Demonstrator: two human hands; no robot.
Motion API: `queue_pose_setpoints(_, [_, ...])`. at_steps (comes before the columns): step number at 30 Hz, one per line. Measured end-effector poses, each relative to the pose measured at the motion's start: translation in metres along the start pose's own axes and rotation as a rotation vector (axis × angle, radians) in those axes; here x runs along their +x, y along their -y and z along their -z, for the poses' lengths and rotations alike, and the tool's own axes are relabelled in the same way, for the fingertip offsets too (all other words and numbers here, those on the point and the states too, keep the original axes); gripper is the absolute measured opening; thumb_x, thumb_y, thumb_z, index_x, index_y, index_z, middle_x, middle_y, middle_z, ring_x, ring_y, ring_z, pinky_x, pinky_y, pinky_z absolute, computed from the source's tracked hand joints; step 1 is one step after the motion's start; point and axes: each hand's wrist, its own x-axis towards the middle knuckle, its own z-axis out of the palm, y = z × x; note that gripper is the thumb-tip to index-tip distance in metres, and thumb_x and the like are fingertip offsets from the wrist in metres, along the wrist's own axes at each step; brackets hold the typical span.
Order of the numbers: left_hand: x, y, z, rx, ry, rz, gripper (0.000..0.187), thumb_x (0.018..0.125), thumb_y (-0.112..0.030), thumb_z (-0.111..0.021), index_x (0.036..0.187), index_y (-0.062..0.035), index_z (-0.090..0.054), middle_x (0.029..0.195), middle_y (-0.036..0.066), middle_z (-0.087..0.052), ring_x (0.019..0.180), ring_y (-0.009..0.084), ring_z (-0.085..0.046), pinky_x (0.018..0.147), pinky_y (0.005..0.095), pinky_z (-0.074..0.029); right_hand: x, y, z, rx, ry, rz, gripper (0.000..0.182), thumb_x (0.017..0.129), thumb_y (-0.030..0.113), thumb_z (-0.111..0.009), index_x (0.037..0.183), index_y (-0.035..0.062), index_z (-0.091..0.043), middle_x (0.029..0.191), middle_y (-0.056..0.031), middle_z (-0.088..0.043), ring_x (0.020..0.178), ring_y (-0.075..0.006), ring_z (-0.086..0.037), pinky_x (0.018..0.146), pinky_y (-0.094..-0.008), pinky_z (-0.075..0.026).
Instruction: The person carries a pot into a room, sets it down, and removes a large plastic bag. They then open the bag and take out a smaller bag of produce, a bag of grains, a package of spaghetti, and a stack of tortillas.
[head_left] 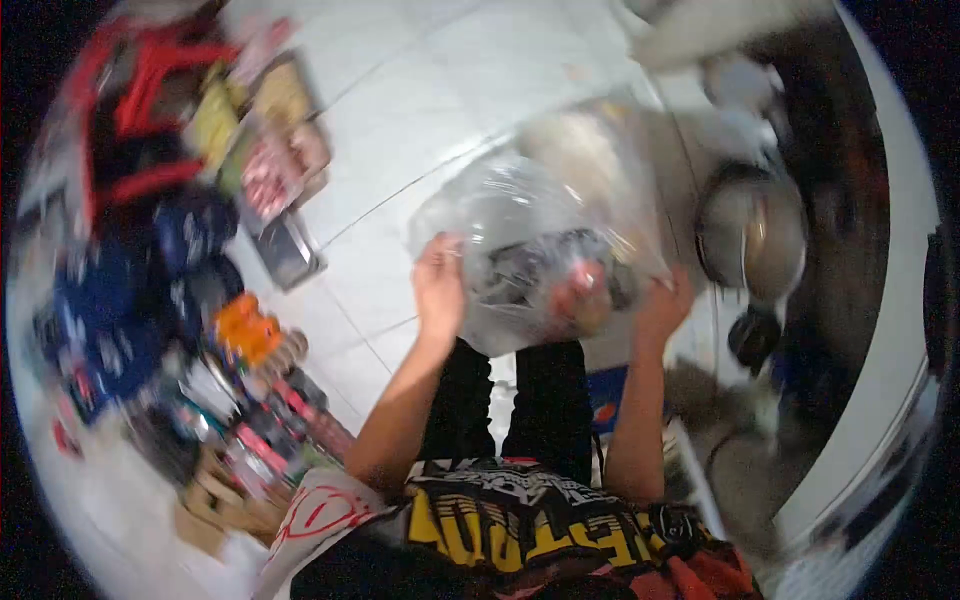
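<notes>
A large clear plastic bag (pixel 500 200) hangs between my hands in front of my legs. Inside it show something dark, a reddish round thing and a pale bulk near the top, all blurred. My left hand (pixel 440 285) pinches the bag's left edge. On the other side, my right hand (pixel 667 300) grips the bag's right edge, its fingers closed on the plastic.
Packets (pixel 270 180) and a metal tray (pixel 287 250) lie on the tiled floor (pixel 400 110) at the left, near a red stool (pixel 160 90). Dark blue bundles (pixel 110 300) and orange items (pixel 245 330) sit below. A metal pot (pixel 752 232) stands at the right.
</notes>
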Motion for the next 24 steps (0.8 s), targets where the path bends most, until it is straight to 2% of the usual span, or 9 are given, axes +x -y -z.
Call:
queue_pose_setpoints(1, [-0.014, -0.039, 0.011, -0.089, -0.007, 0.326, 0.024, 0.084, -0.020, -0.043, 0.084, 0.0016, -0.053, 0.063, 0.004, -0.050, 0.057, 0.0110, -0.041, 0.056, 0.0271, -0.037, 0.005, 0.006, 0.001, 0.233, 0.077, -0.057, 0.025, 0.068, -0.003, -0.042, 0.091, -0.0074, -0.051, 0.083, -0.0070, -0.052, 0.072, -0.0155, -0.050, 0.065, -0.0239, -0.039])
queue_pose_setpoints(2, [-0.018, -0.022, 0.020, -0.089, -0.056, 0.089, 0.024, 0.083, -0.021, -0.042, 0.083, 0.0008, -0.052, 0.060, 0.006, -0.047, 0.059, 0.0137, -0.043, 0.057, 0.0304, -0.038, 0.011, 0.014, -0.001, 0.447, 0.172, -0.128, 0.025, 0.069, -0.003, -0.041, 0.091, -0.0074, -0.051, 0.082, -0.0072, -0.052, 0.074, -0.0159, -0.050, 0.066, -0.0241, -0.040])
queue_pose_setpoints(5, [-0.036, 0.006, 0.039, -0.122, -0.212, 0.166, 0.027, 0.083, -0.024, -0.041, 0.079, 0.0013, -0.051, 0.059, 0.014, -0.046, 0.054, 0.0213, -0.043, 0.056, 0.0329, -0.038, 0.019, 0.054, -0.004, 0.353, 0.384, -0.004, 0.023, 0.070, 0.000, -0.038, 0.089, -0.0063, -0.051, 0.079, -0.0063, -0.051, 0.070, -0.0142, -0.048, 0.064, -0.0239, -0.039])
queue_pose_setpoints(7, [-0.077, 0.012, 0.026, -0.129, -0.309, 0.133, 0.029, 0.083, -0.024, -0.041, 0.077, 0.0022, -0.049, 0.059, 0.019, -0.044, 0.053, 0.0271, -0.041, 0.056, 0.0336, -0.038, 0.020, 0.040, 0.010, 0.276, 0.310, 0.170, 0.008, 0.069, 0.006, -0.044, 0.064, -0.0006, -0.044, 0.058, -0.0020, -0.040, 0.057, -0.0093, -0.035, 0.052, -0.0227, -0.032])
queue_pose_setpoints(8, [-0.084, 0.021, 0.029, -0.153, -0.400, 0.079, 0.029, 0.083, -0.025, -0.040, 0.077, 0.0028, -0.049, 0.060, 0.021, -0.044, 0.054, 0.0298, -0.041, 0.056, 0.0336, -0.038, 0.014, 0.042, 0.002, 0.292, 0.325, 0.209, 0.008, 0.069, 0.006, -0.044, 0.064, -0.0006, -0.044, 0.058, -0.0020, -0.040, 0.057, -0.0093, -0.035, 0.052, -0.0227, -0.032])
queue_pose_setpoints(13, [-0.096, 0.059, 0.070, -0.423, -0.454, 0.247, 0.025, 0.083, -0.020, -0.042, 0.076, 0.0024, -0.050, 0.055, 0.007, -0.039, 0.056, 0.0104, -0.037, 0.055, 0.0248, -0.035, -0.026, 0.093, -0.027, 0.156, 0.561, 0.371, 0.009, 0.068, 0.000, -0.039, 0.059, 0.0037, -0.039, 0.055, 0.0020, -0.036, 0.051, -0.0061, -0.032, 0.046, -0.0193, -0.026])
queue_pose_setpoints(17, [-0.110, 0.102, 0.108, -0.480, -0.464, 0.417, 0.024, 0.083, -0.020, -0.043, 0.075, 0.0023, -0.049, 0.056, 0.008, -0.042, 0.056, 0.0108, -0.038, 0.054, 0.0256, -0.035, -0.071, 0.105, -0.073, 0.214, 0.637, 0.502, 0.012, 0.068, -0.001, -0.039, 0.058, 0.0050, -0.036, 0.052, 0.0032, -0.031, 0.048, -0.0047, -0.028, 0.044, -0.0190, -0.024])
queue_pose_setpoints(19, [-0.112, 0.129, 0.119, -0.520, -0.784, 0.263, 0.024, 0.083, -0.019, -0.043, 0.072, 0.0025, -0.047, 0.055, 0.013, -0.040, 0.052, 0.0135, -0.037, 0.051, 0.0281, -0.034, -0.104, 0.123, -0.095, 0.209, 0.671, 0.539, 0.012, 0.066, -0.002, -0.038, 0.057, 0.0051, -0.036, 0.052, 0.0029, -0.031, 0.049, -0.0053, -0.028, 0.043, -0.0200, -0.024])
queue_pose_setpoints(24, [-0.137, 0.188, 0.198, -0.575, -0.763, 0.520, 0.025, 0.081, -0.021, -0.044, 0.073, 0.0029, -0.045, 0.058, 0.018, -0.040, 0.052, 0.0262, -0.040, 0.051, 0.0321, -0.034, -0.202, 0.150, -0.142, 0.166, 0.806, 0.576, 0.012, 0.065, -0.003, -0.038, 0.057, 0.0050, -0.037, 0.052, 0.0028, -0.032, 0.049, -0.0057, -0.030, 0.042, -0.0206, -0.024])
